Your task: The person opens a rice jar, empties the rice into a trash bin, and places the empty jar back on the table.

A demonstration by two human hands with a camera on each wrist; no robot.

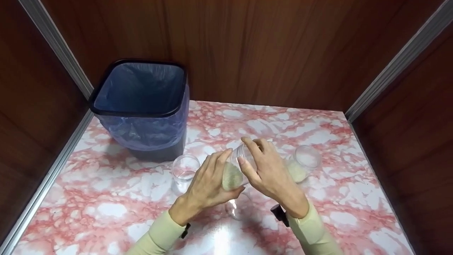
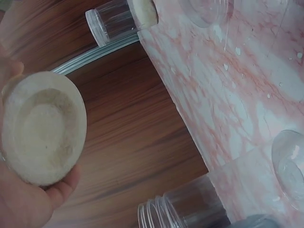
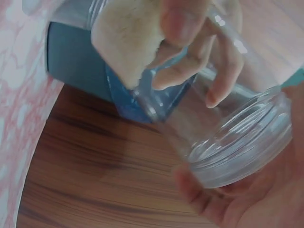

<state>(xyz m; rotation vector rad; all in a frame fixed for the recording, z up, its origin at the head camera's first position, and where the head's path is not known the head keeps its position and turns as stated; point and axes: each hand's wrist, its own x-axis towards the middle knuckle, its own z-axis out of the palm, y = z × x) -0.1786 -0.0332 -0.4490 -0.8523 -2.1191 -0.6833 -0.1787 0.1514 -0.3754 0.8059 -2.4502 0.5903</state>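
My left hand [image 1: 208,180] grips a clear plastic jar [image 1: 232,176] holding pale grains that look like rice. The jar is tilted, its base towards the left wrist camera, where the grains [image 2: 45,130] fill the bottom. Around the jar's other end, my right hand [image 1: 267,170] curls its fingers and thumb on the clear screw lid [image 3: 247,156]. Through the transparent wall, left-hand fingers [image 3: 221,71] show in the right wrist view. Beneath the hands, a clear round piece [image 1: 239,207] lies on the table, partly hidden.
A clear jar [image 1: 185,166] without visible contents stands left of the hands. Another lidded jar [image 1: 306,159] with pale grains stands right, partly behind the right hand. A bin [image 1: 159,154] with a blue liner stands at the back left. Wooden panels [image 1: 265,53] enclose the marbled table [image 1: 113,209].
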